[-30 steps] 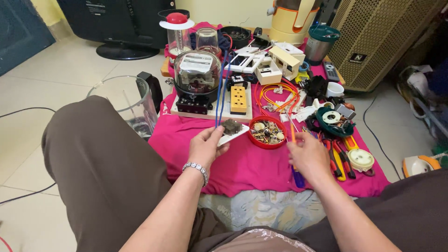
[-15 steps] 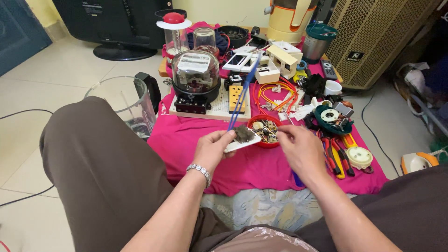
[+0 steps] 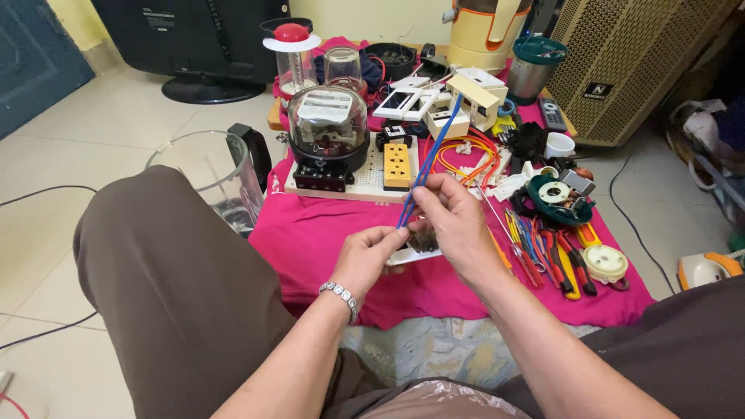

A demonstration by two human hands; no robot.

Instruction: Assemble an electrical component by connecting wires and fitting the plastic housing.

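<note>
Both hands now meet at the centre of the frame, lifted off the pink cloth [image 3: 326,233] and drawn closer to the camera than they were a second ago. Back then the right hand [image 3: 458,225] hung apart, low over the cloth at centre right with the blue wires trailing; half a second ago it had swung in toward the left. Now its fingers are pinched shut on the blue wires [image 3: 429,159], which rise in a thin slanted line toward the upper middle of the frame, crossing in front of the yellow socket [image 3: 396,164] on its perforated board.

The left hand [image 3: 371,256], with a metal bracelet [image 3: 340,296] at the wrist, is clamped on a small white part [image 3: 413,252] that carries a dark component; this piece sits just under the right hand's fingers, touching or nearly touching the lower ends of the wires. The exact contact is hidden behind the fingers.

The red dish of small parts, plain to see in the earlier views, is now covered by the hands. So the shift reads as wire and part being brought together for close finger work, held in the air over the cloth.

Around them: a domed glass meter [image 3: 327,128] at upper centre, a clear jug [image 3: 206,182] at left, and pliers and screwdrivers [image 3: 551,252] at right.
</note>
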